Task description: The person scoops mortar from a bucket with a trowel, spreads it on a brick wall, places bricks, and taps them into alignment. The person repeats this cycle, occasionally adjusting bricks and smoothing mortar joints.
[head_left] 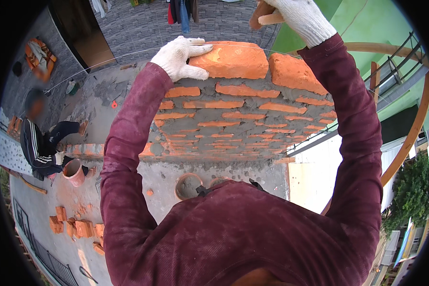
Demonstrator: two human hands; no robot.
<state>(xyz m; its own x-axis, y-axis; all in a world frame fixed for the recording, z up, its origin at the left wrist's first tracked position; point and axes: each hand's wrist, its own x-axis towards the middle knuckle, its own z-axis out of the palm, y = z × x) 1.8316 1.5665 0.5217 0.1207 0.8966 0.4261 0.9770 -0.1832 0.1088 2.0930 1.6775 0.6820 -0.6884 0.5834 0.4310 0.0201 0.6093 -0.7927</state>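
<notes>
My left hand (180,58), in a white knit glove, grips the left end of an orange brick (231,59). Its fingers lie along the top and the thumb presses on the near face. That brick sits on the top course of a brick wall (224,109) with grey mortar squeezed between the courses. Another brick (296,74) stands to its right, past a narrow gap. Raised above the wall at the top edge, my gloved right hand (298,19) is closed around a brown wooden handle (262,15). Whatever the handle belongs to lies outside the view. A thin string runs along the wall's top.
A person (43,138) in a dark striped jacket sits at the left beside a pinkish bucket (74,172). Loose bricks (83,229) lie on the floor at lower left. A mortar bucket (188,186) stands at the wall's foot. A curved wooden strip (407,148) bends along the right.
</notes>
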